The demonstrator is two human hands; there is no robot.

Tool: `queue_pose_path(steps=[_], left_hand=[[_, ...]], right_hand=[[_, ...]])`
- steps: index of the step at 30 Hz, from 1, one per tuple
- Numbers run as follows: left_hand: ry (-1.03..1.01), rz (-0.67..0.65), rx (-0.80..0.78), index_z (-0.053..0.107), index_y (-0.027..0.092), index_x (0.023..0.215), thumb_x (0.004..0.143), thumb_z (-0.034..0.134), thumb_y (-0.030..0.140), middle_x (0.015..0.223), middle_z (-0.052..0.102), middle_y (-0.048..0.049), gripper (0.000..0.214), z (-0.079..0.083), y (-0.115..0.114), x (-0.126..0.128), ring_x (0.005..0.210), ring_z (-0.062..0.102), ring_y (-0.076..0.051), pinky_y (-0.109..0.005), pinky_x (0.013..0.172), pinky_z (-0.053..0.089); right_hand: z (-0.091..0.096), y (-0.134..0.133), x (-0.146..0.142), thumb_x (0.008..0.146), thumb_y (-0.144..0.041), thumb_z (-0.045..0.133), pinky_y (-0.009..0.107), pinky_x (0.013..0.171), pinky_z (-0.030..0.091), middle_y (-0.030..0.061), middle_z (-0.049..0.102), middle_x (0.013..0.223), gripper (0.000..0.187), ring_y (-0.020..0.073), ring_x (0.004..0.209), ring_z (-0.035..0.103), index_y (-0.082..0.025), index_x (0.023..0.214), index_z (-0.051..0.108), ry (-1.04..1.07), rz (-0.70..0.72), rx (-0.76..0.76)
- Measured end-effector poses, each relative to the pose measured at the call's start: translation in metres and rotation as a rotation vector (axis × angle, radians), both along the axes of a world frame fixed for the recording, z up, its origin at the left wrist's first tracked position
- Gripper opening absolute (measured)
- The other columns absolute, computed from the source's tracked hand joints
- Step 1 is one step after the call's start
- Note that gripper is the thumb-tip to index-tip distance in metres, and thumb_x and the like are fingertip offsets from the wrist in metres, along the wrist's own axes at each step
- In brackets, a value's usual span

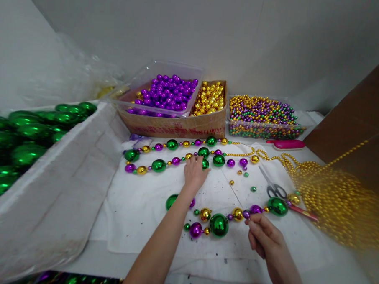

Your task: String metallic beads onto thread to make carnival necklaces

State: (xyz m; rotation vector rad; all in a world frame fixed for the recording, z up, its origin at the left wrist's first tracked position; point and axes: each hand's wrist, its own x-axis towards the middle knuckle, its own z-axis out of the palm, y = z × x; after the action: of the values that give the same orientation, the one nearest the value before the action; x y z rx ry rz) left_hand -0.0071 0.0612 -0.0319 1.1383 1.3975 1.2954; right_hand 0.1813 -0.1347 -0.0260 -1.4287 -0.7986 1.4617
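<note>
My right hand (265,235) pinches a small purple bead (246,214) on a bead strand (237,214) of green, gold and purple balls lying on the white cloth. A thin thread (233,188) runs up and left from near those fingertips. Farther back, my left hand (195,171) curls its fingers and thumb about a shiny green ball (205,164), partly hidden by them. Beyond that hand lies a looped bead necklace (158,165). Loose to its right are another green ball (219,160), purple balls (231,163) and several small beads (253,189). My left forearm hides part of the nearer beads.
Scissors (276,191) lie right of the strand, beside a heap of gold bead chain (340,203). Behind stand a cardboard box (177,127), a clear tub of purple balls (174,93) and a tub of mixed beads (262,114). A white-lined box (59,174) of green balls is left.
</note>
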Motion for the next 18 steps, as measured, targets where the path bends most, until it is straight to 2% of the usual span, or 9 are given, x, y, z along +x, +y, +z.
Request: queue_pose_path(steps=[2,3,5,7,9,13,18], left_hand=[[-0.125,-0.04,-0.101,0.057,0.02,0.078,0.044,0.079,0.002,0.115,0.055,-0.0083,0.044,-0.002,0.003,0.001,0.13,0.028,-0.03,-0.031,0.096,0.037],[-0.18,-0.062,-0.146,0.057,0.02,0.077,0.047,0.08,0.006,0.108,0.058,-0.008,0.04,-0.002,0.002,0.002,0.125,0.037,-0.029,-0.032,0.093,0.04],[-0.294,-0.119,-0.237,0.057,0.018,0.078,0.06,0.077,0.018,0.095,0.062,-0.0085,0.027,-0.001,-0.004,0.003,0.106,0.054,-0.027,-0.036,0.086,0.046],[-0.404,-0.182,-0.311,0.058,0.016,0.08,0.073,0.066,0.029,0.085,0.064,-0.01,0.017,0.001,-0.012,0.003,0.088,0.062,-0.024,-0.04,0.08,0.05],[-0.587,-0.232,-0.382,0.059,0.014,0.082,0.079,0.059,0.029,0.081,0.066,-0.0104,0.016,0.002,-0.021,0.003,0.079,0.064,-0.021,-0.04,0.08,0.052],[-0.956,-0.253,-0.486,0.059,0.014,0.087,0.081,0.056,0.024,0.081,0.068,-0.0095,0.012,-0.001,-0.033,0.005,0.08,0.066,-0.02,-0.038,0.083,0.053],[-0.995,-0.245,-0.474,0.059,0.012,0.09,0.084,0.054,0.024,0.086,0.069,-0.0103,0.014,-0.002,-0.038,0.009,0.081,0.067,-0.022,-0.039,0.083,0.054]], right_hand=[[0.0,-0.002,-0.001,0.084,-0.048,0.055,0.022,0.041,0.009,-0.0078,0.04,0.046,0.031,0.006,0.042,0.021,-0.017,0.086,0.052,0.0,0.017,-0.002],[0.0,-0.003,-0.001,0.084,-0.048,0.055,0.022,0.041,0.009,-0.0078,0.04,0.046,0.031,0.0061,0.042,0.021,-0.017,0.086,0.053,-0.006,0.025,-0.005],[-0.001,-0.005,-0.001,0.084,-0.049,0.054,0.022,0.042,0.01,-0.0076,0.041,0.045,0.032,0.0061,0.042,0.021,-0.017,0.088,0.054,-0.031,0.035,-0.008],[-0.002,-0.006,-0.001,0.083,-0.05,0.054,0.022,0.042,0.011,-0.0072,0.041,0.045,0.034,0.0062,0.041,0.023,-0.017,0.088,0.055,-0.061,0.042,-0.013],[-0.002,-0.006,-0.002,0.082,-0.052,0.055,0.021,0.042,0.013,-0.0068,0.041,0.044,0.035,0.0069,0.041,0.026,-0.017,0.087,0.057,-0.084,0.049,-0.017],[0.0,-0.006,-0.003,0.081,-0.053,0.054,0.021,0.043,0.018,-0.0068,0.04,0.044,0.037,0.008,0.042,0.03,-0.016,0.087,0.058,-0.12,0.063,0.011],[0.002,-0.007,-0.002,0.082,-0.052,0.054,0.022,0.044,0.024,-0.0068,0.039,0.043,0.037,0.009,0.043,0.032,-0.016,0.084,0.059,-0.157,0.06,0.049]])
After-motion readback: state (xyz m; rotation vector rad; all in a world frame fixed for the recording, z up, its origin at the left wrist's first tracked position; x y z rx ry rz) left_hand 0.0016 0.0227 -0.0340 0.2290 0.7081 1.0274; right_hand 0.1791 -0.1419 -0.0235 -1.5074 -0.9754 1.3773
